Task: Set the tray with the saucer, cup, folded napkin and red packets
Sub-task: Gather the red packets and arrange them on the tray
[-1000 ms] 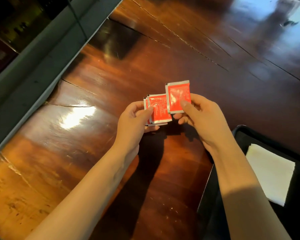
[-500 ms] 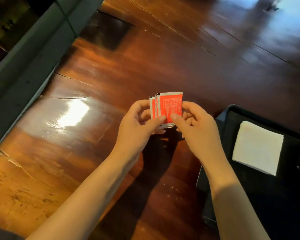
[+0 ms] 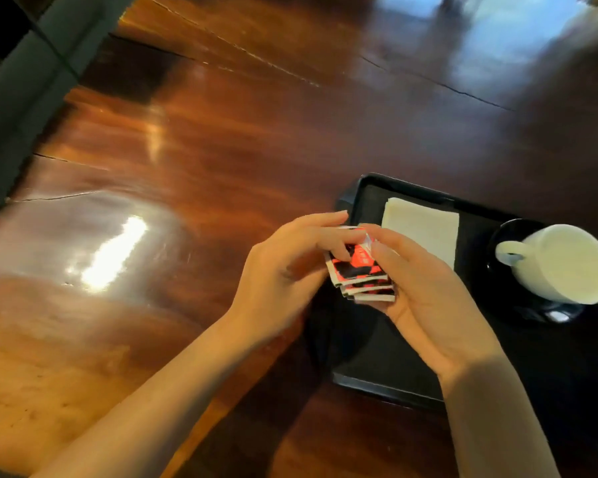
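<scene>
The red packets point(image 3: 359, 270) sit in a small fanned stack between your two hands, white edges stepped one below the other, held in the air over the left end of the tray point(image 3: 377, 377). The picture is blurred there, so you cannot count them with any certainty.

Your right hand point(image 3: 425, 298) cradles the stack from beneath and from the right, fingers curled under it and the thumb bent over its top edge. Your left hand point(image 3: 283, 267) closes in from the left: the thumb presses on the upper face of the stack, the forefinger reaches out straight above it, and the other fingers curl in behind. Both hands grasp the packets.

Just beyond your right fingertips lies the folded napkin point(image 3: 422, 229), white and flat on the far left part of the black tray; its near corner is hidden behind your fingers. To the right of it, apart from the napkin, stands the white cup point(image 3: 563, 263) on a dark saucer point(image 3: 532, 305), its handle turned left towards the napkin.

The tray rests on a glossy dark wooden table point(image 3: 187, 150) with long cracks and bright glare patches. A grey ledge point(image 3: 32, 63) runs along the table's upper left edge.
</scene>
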### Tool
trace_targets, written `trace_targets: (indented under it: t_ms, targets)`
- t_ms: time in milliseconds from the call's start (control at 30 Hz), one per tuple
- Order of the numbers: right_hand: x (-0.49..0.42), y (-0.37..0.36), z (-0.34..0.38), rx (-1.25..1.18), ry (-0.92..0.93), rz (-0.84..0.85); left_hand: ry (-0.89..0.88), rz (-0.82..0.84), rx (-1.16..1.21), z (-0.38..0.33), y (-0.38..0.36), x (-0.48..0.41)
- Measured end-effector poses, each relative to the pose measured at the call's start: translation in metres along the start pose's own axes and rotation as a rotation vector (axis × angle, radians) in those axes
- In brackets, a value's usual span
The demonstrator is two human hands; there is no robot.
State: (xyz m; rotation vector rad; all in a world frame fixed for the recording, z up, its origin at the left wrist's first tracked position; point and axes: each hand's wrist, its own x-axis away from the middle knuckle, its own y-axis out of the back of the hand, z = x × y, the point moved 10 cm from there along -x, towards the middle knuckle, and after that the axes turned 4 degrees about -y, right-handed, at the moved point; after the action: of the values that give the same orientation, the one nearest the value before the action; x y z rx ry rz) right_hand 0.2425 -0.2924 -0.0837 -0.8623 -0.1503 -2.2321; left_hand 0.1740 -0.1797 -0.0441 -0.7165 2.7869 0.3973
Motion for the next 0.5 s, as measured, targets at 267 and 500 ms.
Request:
trace_targets:
  t_ms: [267, 500]
  targets:
    - [0.051, 0.105, -0.015, 0.14, 0.129, -0.229, 0.606, -0.175, 0.393, 0.014, -0.101, 0.04]
    - [0.085, 0.185, -0.036, 0.181, 0.134, -0.298, 0.671, -0.081, 0.307, -0.008, -0.188, 0.061]
